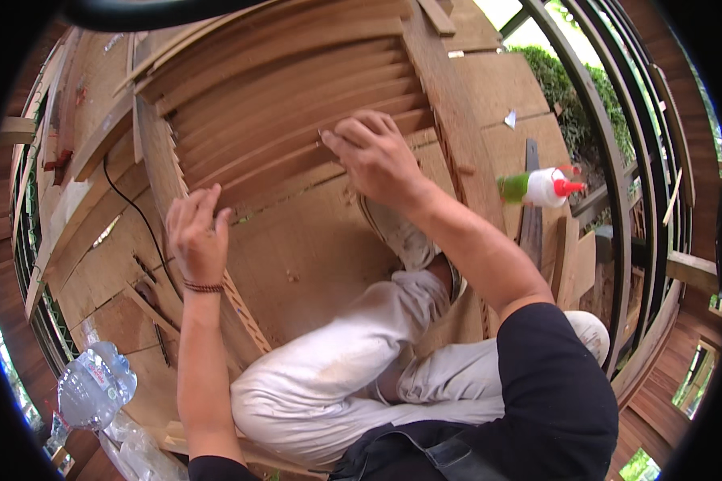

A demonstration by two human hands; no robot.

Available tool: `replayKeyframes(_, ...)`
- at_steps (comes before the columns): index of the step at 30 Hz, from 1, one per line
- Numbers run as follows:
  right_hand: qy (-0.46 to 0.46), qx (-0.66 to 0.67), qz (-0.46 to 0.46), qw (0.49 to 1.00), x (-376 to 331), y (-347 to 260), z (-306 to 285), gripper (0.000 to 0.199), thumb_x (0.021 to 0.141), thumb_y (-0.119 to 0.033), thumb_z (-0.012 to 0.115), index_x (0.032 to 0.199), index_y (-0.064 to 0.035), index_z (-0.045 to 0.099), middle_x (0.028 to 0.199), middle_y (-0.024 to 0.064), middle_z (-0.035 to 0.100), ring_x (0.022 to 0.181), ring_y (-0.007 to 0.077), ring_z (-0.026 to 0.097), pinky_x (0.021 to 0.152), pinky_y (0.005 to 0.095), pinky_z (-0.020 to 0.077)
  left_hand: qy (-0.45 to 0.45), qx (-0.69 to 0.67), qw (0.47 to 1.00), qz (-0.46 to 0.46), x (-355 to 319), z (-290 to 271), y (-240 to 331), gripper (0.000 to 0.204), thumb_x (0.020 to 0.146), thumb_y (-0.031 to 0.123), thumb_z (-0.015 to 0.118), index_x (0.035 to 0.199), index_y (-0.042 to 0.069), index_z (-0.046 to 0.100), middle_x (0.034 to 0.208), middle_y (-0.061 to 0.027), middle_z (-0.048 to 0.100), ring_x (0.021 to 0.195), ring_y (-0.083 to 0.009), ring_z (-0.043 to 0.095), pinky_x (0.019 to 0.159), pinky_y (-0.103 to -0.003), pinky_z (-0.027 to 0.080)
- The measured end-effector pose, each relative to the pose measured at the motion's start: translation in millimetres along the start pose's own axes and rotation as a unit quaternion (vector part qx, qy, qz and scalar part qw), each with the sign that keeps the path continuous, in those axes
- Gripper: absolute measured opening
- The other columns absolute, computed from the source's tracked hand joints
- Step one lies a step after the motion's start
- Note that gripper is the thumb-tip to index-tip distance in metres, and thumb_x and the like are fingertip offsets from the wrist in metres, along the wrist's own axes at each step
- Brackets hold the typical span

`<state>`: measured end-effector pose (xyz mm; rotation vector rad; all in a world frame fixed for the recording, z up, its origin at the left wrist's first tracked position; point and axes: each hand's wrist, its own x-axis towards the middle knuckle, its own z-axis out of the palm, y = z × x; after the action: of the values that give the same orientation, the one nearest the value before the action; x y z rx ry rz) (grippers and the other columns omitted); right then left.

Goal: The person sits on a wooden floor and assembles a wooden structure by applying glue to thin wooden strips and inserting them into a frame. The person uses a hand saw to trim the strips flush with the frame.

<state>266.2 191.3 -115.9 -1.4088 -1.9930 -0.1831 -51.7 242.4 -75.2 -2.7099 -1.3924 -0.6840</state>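
Observation:
A wooden louvre frame (477,152) lies in front of me, with several thin slats (297,104) set across its far part. My left hand (194,232), a beaded band at its wrist, rests by the slotted left side rail (159,144), thumb apart from the fingers. Over the nearest slat (277,164), my right hand (369,156) is closed in a pinch. A small dark tip shows at its fingertips, too small to name. Angled slots run along the inner edges of both side rails; the near part of the frame holds no slats.
A green and white glue bottle with a red nozzle (541,187) lies right of the frame, over a dark handsaw blade (529,232). A large clear plastic bottle (96,385) is at the lower left. A black cable (132,204) runs along the left. Metal railings (594,104) stand right.

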Motion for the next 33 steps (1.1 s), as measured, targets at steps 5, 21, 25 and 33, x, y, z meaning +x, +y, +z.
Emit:
replayKeyframes(5, -0.02, -0.014, -0.001, 1.0, 3, -3, -6, 0.029, 0.087, -0.012, 0.065, 0.114, -0.0059, 0.074, 0.108, 0.0019, 0.065, 0.111, 0.0229, 0.06, 0.099, 0.0403, 0.0469, -0.004, 0.018, 1.0, -0.011, -8, 3, 3, 0.047, 0.07, 0.005, 0.087, 0.115, 0.009, 0.077, 0.108, -0.0062, 0.07, 0.105, -0.0278, 0.064, 0.103, -0.041, 0.049)
replayKeyframes(21, -0.017, -0.007, -0.024, 1.0, -2, -3, -5, 0.037, 0.085, -0.014, 0.064, 0.12, -0.0093, 0.073, 0.103, 0.0002, 0.065, 0.107, 0.0215, 0.061, 0.099, 0.0384, 0.0476, 0.009, 0.02, 0.999, 0.023, 3, 3, -1, 0.05, 0.071, 0.006, 0.085, 0.12, 0.01, 0.076, 0.11, -0.0069, 0.07, 0.106, -0.0274, 0.065, 0.101, -0.04, 0.048)
replayKeyframes(25, 0.015, -0.065, -0.031, 0.997, 15, 5, -2, 0.033, 0.085, -0.013, 0.064, 0.116, -0.0089, 0.076, 0.102, -0.0006, 0.064, 0.106, 0.0183, 0.061, 0.099, 0.0378, 0.0484, -0.006, 0.029, 1.0, 0.004, -4, -8, 7, 0.05, 0.07, 0.004, 0.085, 0.119, 0.011, 0.077, 0.11, -0.006, 0.07, 0.107, -0.0262, 0.064, 0.101, -0.041, 0.048)
replayKeyframes(33, 0.024, -0.085, -0.05, 0.995, 0, 2, 1, 0.032, 0.083, -0.012, 0.064, 0.113, -0.0102, 0.076, 0.101, 0.0013, 0.063, 0.107, 0.022, 0.062, 0.097, 0.0404, 0.048, -0.007, 0.023, 1.0, 0.014, -21, 5, -2, 0.049, 0.069, 0.003, 0.087, 0.116, 0.012, 0.079, 0.11, -0.0053, 0.073, 0.106, -0.0266, 0.066, 0.103, -0.042, 0.046)
